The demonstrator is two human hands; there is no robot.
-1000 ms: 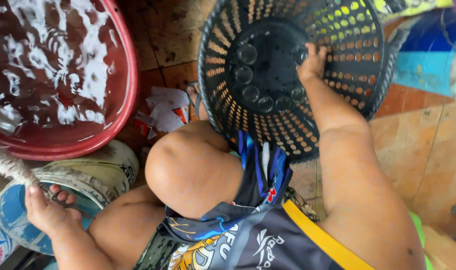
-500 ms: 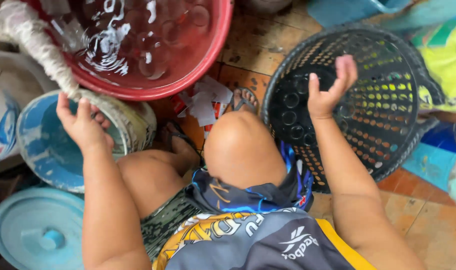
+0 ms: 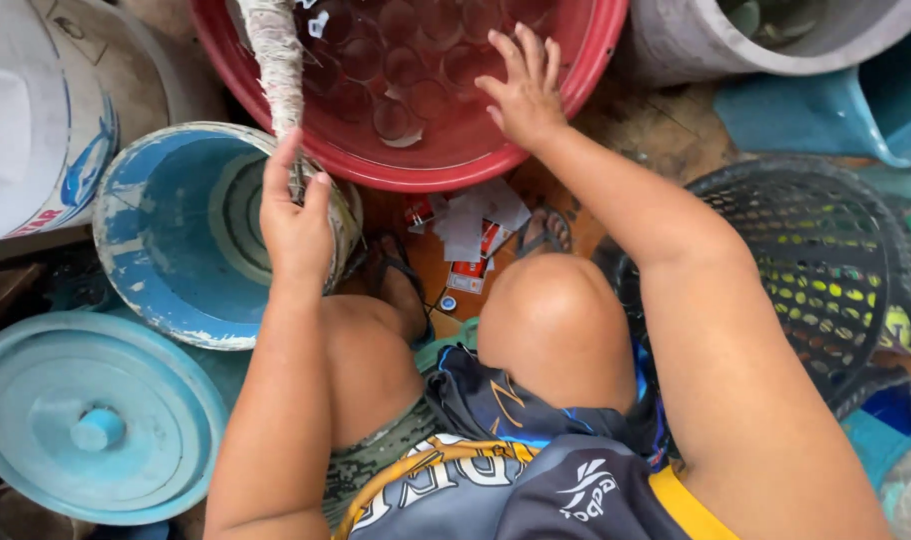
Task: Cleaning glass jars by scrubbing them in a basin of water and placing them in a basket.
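From the head camera, looking down over the person's knees, the left hand (image 3: 295,225) is closed around the lower end of a frayed whitish rope-like bundle (image 3: 275,60), thumb on one side and fingers on the other, right at the rim of a worn blue bucket (image 3: 160,245). The bundle runs up from the hand and crosses the edge of a red basin (image 3: 455,165) at the top of the view. What the bundle is exactly is hard to tell; it may be a mop head or a thick twisted rope.

The right hand (image 3: 523,85) reaches over the near rim of the red basin with its fingers spread open and holds nothing. The fingertips hang above the water, in which several clear round glasses (image 3: 395,75) lie side by side on the bottom. Whether the fingertips touch the water cannot be made out.

On the tiled floor between the basin and the knees lie torn red and white paper wrappers (image 3: 470,235), beside a sandalled foot (image 3: 400,285). A round light blue lid (image 3: 95,425) lies at lower left, just below the blue bucket. A white bucket (image 3: 35,120) stands at upper left. To the right, a black perforated plastic basket (image 3: 825,270) lies tilted behind the right forearm, and a grey pail (image 3: 695,45) stands above it.
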